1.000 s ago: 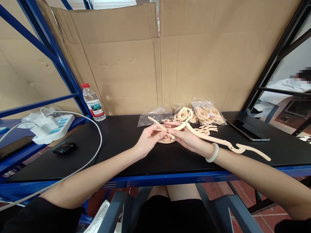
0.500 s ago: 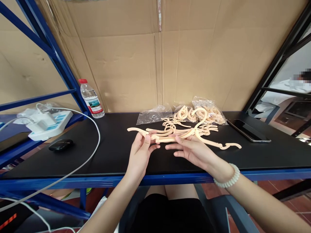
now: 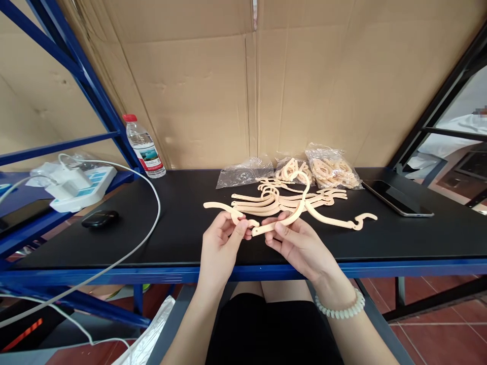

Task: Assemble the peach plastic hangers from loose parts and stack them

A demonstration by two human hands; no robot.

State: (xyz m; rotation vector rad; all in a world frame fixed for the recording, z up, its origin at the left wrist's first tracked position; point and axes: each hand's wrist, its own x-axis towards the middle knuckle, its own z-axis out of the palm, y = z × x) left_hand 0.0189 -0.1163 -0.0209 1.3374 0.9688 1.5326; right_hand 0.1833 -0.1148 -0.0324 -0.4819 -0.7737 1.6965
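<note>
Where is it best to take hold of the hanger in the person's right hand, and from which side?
I would grip the hanger by its hook, probably from above: the curve rises clear of all fingers. The right hand covers one arm, and the left hand holds a small end piece near that arm's tip.

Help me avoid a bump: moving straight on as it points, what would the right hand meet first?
Probably the small curved piece in the left hand, or that hand's fingertips; depth is unclear.
</note>
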